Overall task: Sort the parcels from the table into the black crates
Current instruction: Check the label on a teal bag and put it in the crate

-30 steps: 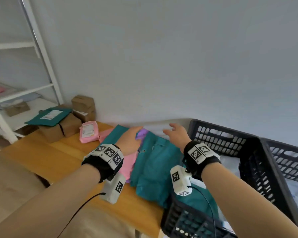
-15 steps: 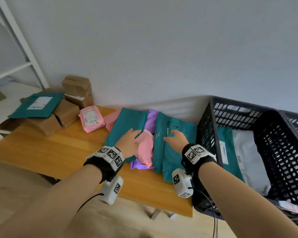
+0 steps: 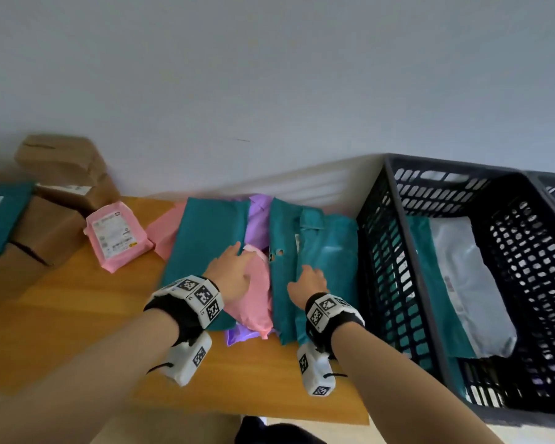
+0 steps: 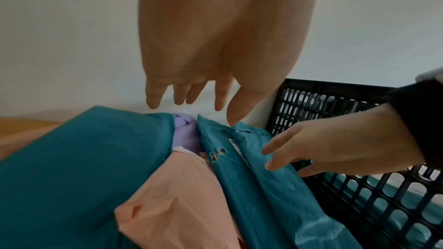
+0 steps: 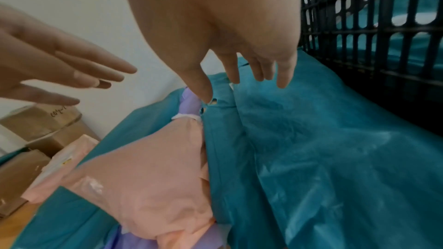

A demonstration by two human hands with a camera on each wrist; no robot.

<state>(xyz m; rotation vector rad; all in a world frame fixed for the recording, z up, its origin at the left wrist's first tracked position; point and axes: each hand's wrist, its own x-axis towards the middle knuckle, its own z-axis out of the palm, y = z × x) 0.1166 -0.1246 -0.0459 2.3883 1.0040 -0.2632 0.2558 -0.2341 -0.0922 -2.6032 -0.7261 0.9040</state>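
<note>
Teal parcel (image 3: 329,251) under right hand (image 3: 308,283)

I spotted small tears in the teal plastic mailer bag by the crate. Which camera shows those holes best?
The left wrist view: the holes in the teal plastic mailer bag sit near the middle, close and unobstructed. The right wrist view shows them partly behind the right hand's thumb. The head view shows them only as tiny spots.
</note>
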